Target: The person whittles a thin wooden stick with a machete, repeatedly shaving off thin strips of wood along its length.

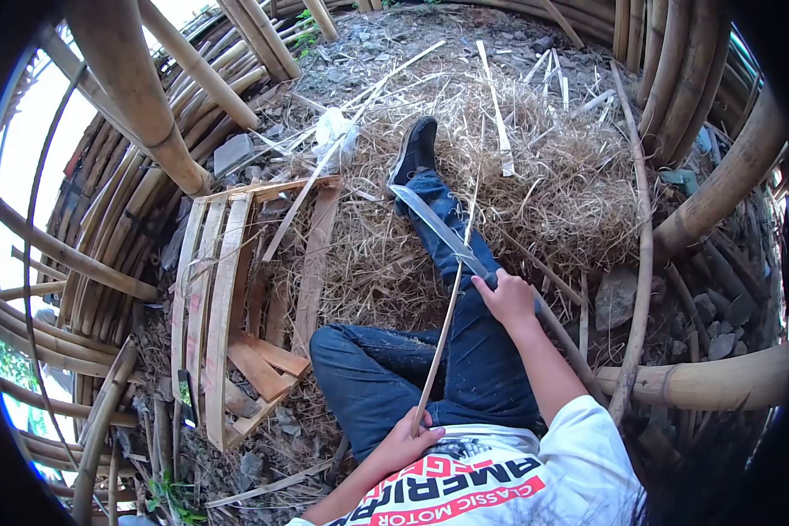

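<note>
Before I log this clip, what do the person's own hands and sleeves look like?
The left hand and right hand are bare, without gloves; no watch or bracelet shows at either wrist. The right sleeve is white and short, leaving the forearm uncovered.

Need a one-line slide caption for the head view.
Right hand grips a long blade, left hand a thin strip, above blue jeans amid dry straw.
</note>
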`<state>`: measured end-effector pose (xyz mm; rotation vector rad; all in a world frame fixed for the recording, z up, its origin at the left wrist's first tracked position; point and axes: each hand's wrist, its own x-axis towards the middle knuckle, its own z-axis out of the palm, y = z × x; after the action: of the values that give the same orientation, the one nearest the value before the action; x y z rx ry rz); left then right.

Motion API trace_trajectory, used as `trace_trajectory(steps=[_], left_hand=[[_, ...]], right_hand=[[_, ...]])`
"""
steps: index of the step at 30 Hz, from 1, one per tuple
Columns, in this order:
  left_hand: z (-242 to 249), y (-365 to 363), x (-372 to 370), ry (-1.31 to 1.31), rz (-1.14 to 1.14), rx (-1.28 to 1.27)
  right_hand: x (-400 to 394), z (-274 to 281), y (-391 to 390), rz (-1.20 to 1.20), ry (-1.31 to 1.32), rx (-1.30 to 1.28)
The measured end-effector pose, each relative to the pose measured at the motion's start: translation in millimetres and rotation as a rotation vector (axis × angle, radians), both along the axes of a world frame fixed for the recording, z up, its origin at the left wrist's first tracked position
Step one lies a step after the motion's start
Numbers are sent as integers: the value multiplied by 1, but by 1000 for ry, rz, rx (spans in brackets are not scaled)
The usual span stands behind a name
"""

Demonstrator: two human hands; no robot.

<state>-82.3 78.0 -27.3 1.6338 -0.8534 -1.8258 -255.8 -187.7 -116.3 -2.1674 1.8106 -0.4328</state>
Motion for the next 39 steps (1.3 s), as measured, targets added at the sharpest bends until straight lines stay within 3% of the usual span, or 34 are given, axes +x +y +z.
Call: trace_trajectory(steps=[8,10,16,21,31,39], left_hand=[[-14,9,1,146,162,28],[-10,6,1,-62,34,-42],[-13,7,-1,-89,7,-89],[-11,5,-6,-265,-83,-148],[-6,12,-2,-358,-65,-210],[-7,11,16,-665,-154,-213]], right_hand=[[-3,20,46,1,-124,140],[-3,26,64,71,-141,181],[-9,49,115,219,-154,195],[-14,55,142,301,-181,291],[-10,66,148,418,-180,240],[1,75,156,497,-73,279]])
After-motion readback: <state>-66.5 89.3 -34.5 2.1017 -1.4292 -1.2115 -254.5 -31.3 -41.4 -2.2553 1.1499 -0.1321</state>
